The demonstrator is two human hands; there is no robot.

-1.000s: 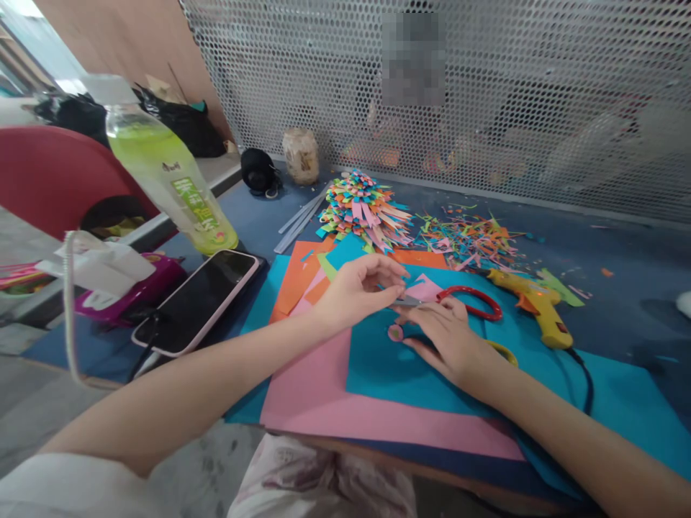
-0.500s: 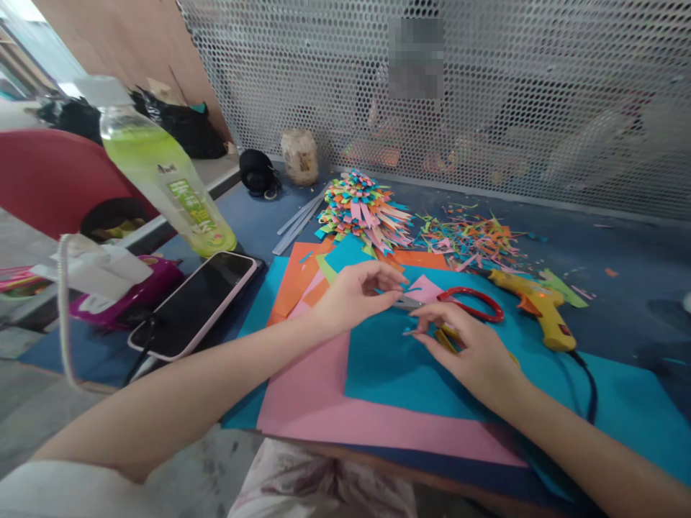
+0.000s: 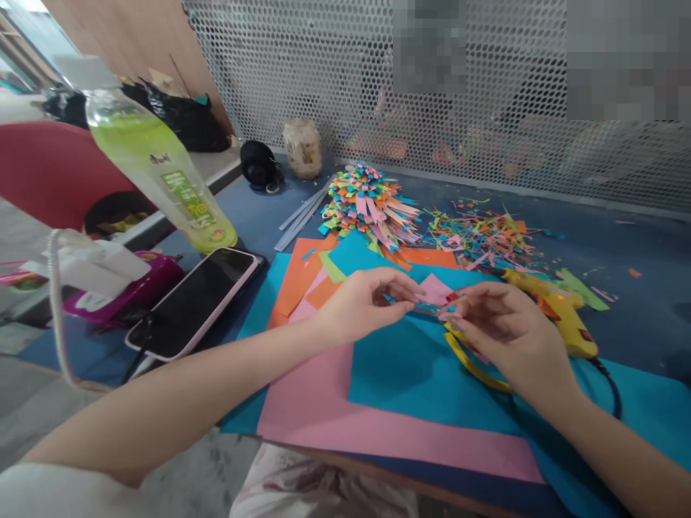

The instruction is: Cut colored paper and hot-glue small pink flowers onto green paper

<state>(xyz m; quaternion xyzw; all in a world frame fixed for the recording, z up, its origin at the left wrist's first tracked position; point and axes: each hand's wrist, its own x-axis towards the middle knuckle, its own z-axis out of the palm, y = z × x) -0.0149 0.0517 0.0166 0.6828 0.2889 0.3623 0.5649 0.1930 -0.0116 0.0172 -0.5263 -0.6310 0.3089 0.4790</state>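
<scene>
My left hand (image 3: 372,303) is closed in a pinch over the blue sheet (image 3: 399,367); what lies between its fingertips is too small to make out. Facing it, my right hand (image 3: 502,327) pinches a small pink and blue paper piece (image 3: 449,312) between thumb and fingers. Beneath the right hand lie scissors, their yellow handle loop (image 3: 475,368) showing and the red one mostly hidden. A pink paper scrap (image 3: 435,289) rests just behind the fingertips. Under the blue sheet spreads a pink sheet (image 3: 307,396).
A cone of fringed paper strips (image 3: 372,205) stands behind, beside loose shreds (image 3: 486,237). The yellow glue gun (image 3: 575,316) lies right. At left are a phone (image 3: 197,302), a drink bottle (image 3: 156,165) and a purple device (image 3: 119,288). Glue sticks (image 3: 305,216) and a jar (image 3: 302,149) sit farther back.
My right hand has moved right and slightly up, covering the red scissor handle. My left hand has shifted slightly right. The view has turned a little.
</scene>
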